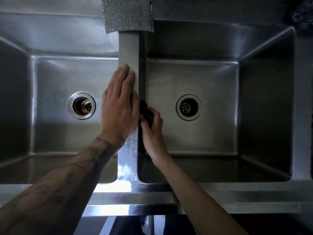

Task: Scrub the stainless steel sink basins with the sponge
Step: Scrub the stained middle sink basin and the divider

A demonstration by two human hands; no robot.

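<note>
Two stainless steel basins lie side by side below me: the left basin (55,133) and the right basin (220,136), each with a round drain. A narrow steel divider (129,48) runs between them. My left hand (118,106) lies flat on the divider, fingers together and pointing away from me. My right hand (150,133) is inside the right basin, pressed against its left wall just under the divider. It grips a dark sponge (146,110), which is mostly hidden by the fingers.
A silvery textured cloth (127,14) hangs over the back ledge above the divider. A dark scouring ball (303,16) sits at the far right corner. The left drain (81,105) and right drain (188,107) are uncovered. The front rim (237,187) runs below.
</note>
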